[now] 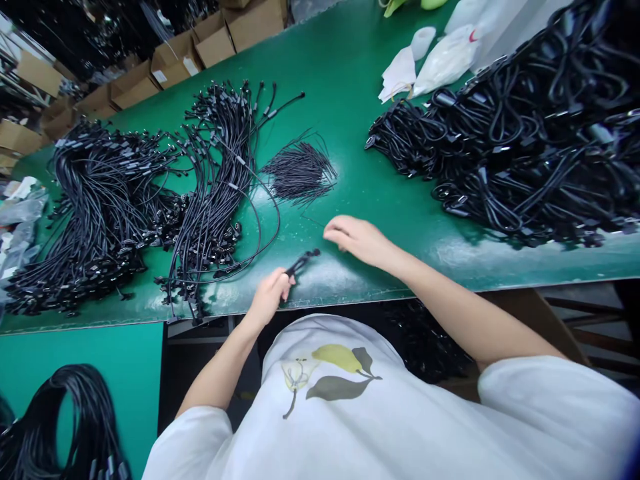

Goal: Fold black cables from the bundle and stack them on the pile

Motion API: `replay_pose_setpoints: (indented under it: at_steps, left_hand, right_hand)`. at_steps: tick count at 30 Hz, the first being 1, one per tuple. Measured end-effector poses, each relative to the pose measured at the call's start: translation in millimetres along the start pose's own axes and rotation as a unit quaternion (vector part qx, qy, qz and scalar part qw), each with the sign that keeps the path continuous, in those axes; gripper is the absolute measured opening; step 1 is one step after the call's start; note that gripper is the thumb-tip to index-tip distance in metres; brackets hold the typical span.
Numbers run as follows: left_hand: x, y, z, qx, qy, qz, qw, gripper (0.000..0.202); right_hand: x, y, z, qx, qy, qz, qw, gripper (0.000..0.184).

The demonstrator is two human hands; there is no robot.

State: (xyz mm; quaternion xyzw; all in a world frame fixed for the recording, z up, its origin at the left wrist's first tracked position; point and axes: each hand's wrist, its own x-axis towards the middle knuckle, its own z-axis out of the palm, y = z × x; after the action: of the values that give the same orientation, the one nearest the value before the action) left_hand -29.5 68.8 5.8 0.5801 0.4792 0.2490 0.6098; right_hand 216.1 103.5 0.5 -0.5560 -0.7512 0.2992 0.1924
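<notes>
My left hand [271, 293] is closed around a folded black cable [301, 262], whose connector end sticks out toward the right. Just above and to the right, my right hand [357, 238] pinches a thin black twist tie [314, 220] that points toward the back left. Beyond both hands lies a loose pile of black twist ties [300, 170]. To its left, a long bunch of straight black cables [220, 180] stretches across the green table [345, 87]. A heap of folded, bundled cables [500, 147] fills the right side.
Another thick bunch of cables [110, 193] lies farther left. A coil of cables [75, 413] rests on a lower green surface at front left. Cardboard boxes [175, 60] line the back edge. A white plastic bag [445, 63] and a white roll [423, 42] stand at back right.
</notes>
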Motion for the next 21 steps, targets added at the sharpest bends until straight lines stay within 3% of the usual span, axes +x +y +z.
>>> replay_pose_setpoints:
  at_steps: [2,7,10,12,15,17,19,21]
  left_hand:
    - [5,1,3.2,-0.125,0.033,-0.018,0.991,0.033]
    - [9,13,17.8,-0.246,0.043,-0.025,0.968,0.036]
    - [11,18,24.7,-0.292,0.044,-0.038,0.955,0.034]
    - [13,19,27.6,-0.310,0.029,-0.044,0.949,0.034]
    - [17,17,29.9,-0.303,0.020,-0.031,0.952,0.038]
    - [19,14,30.1,-0.261,0.046,-0.007,0.964,0.034]
    - [21,11,29.2,-0.180,0.094,0.025,0.979,0.030]
    - [23,10,27.3,-0.083,0.141,0.062,0.984,0.026]
  right_hand:
    - [12,12,-1,-0.080,0.080,0.091,0.989,0.024]
    - [16,11,7,-0.157,0.047,0.125,0.978,0.017]
    - [5,-2,10,-0.066,0.051,0.097,0.992,0.014]
    - [-3,-14,15,0.053,0.011,0.049,0.997,0.013]
    - [-12,-30,26,0.203,-0.045,0.014,0.978,0.013]
    - [-15,-39,35,0.216,-0.022,0.007,0.976,0.013]
    - [-17,-44,41,0.128,0.041,-0.032,0.990,0.015]
    - [-16,-48,42,-0.034,0.105,-0.108,0.988,0.021]
